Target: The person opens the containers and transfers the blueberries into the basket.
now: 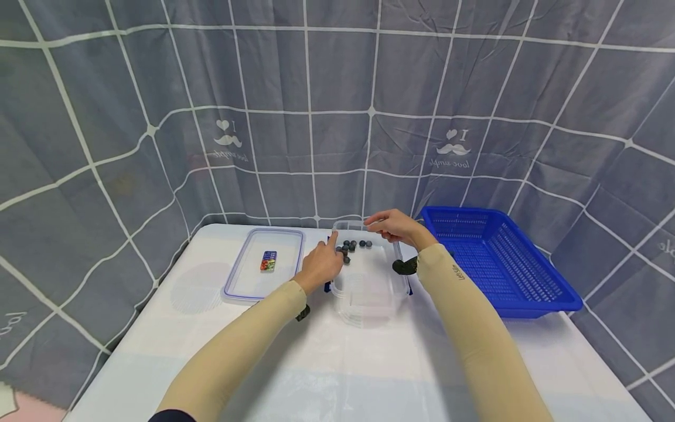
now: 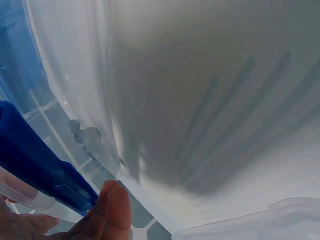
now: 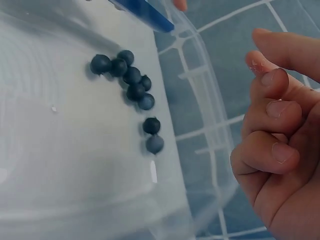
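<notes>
A clear plastic container (image 1: pixel 369 287) with blue side latches (image 2: pixel 45 165) stands at the middle of the table. Several blueberries (image 3: pixel 134 91) lie in a loose line on its floor toward the far side. My left hand (image 1: pixel 323 262) grips the container's left side by the latch, index finger stretched along the rim, fingertips outside the wall in the left wrist view. Over the far right corner hovers my right hand (image 1: pixel 395 225), with fingers loosely bent and nothing between them in the right wrist view.
Left of the container lies a clear lid (image 1: pixel 248 275) with a blue seal, a small colourful label (image 1: pixel 268 261) on it. A blue plastic basket (image 1: pixel 474 258) stands at the right. Behind the table hangs a grey checked curtain (image 1: pixel 337 140).
</notes>
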A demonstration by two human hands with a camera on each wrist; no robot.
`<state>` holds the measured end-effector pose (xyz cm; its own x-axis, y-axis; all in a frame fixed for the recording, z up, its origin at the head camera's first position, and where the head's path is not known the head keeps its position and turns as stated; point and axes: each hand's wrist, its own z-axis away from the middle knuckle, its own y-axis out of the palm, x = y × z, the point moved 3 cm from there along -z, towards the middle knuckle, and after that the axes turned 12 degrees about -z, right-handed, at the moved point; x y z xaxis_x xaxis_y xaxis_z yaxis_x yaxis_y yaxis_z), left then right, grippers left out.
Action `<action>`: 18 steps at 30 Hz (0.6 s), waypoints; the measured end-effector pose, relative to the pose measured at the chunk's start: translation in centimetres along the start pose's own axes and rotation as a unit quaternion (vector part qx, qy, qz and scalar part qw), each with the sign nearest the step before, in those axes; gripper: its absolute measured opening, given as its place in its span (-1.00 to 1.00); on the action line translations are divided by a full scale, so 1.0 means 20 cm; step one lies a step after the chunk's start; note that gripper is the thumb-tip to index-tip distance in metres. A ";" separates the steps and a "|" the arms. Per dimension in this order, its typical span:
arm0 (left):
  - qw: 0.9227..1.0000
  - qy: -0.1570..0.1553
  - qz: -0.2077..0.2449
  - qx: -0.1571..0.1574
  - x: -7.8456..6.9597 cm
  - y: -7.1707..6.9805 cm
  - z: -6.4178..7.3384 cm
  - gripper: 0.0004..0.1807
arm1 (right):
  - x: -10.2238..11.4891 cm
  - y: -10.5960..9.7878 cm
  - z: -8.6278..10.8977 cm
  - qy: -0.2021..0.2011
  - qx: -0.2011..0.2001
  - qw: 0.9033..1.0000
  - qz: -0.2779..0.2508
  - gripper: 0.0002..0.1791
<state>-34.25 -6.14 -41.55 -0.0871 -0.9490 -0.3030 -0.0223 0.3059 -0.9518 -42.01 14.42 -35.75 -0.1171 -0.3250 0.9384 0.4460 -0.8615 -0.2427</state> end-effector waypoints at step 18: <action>1.000 0.000 -0.028 0.003 -0.02 0.00 0.03 -0.34 | -0.14 0.20 -0.13 0.026 0.015 0.999 -0.044 -0.63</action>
<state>-33.55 -5.84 -41.44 -0.0865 -0.9644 -0.2498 -0.0218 0.2525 -0.9674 -42.15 10.92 -39.92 -0.2015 -0.2693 0.9417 0.4579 -0.8758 -0.1525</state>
